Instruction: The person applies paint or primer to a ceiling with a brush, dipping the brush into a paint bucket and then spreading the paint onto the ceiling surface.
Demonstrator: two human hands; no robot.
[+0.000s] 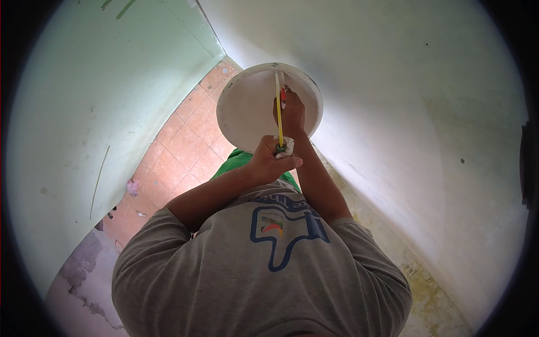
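My left hand (275, 162) is closed around the green, white-smeared handle of a wide putty knife (279, 115), seen nearly edge-on as a long yellow strip. Beyond it, my right hand (292, 114) grips a smaller putty knife with a red handle (283, 97). That tool's pale end lies close against the far end of the yellow strip. Both tools overlap a round white bucket (238, 118) in this view, its rim marked with dark smudges. My right fingers are partly hidden behind the yellow strip.
A pale wall (404, 112) rises close on the right, and a greenish wall (101, 112) stands on the left. Between them runs an orange tiled floor (182, 140), with a pinkish scrap (132, 187) by the left wall. Stained floor (421, 286) shows at lower right.
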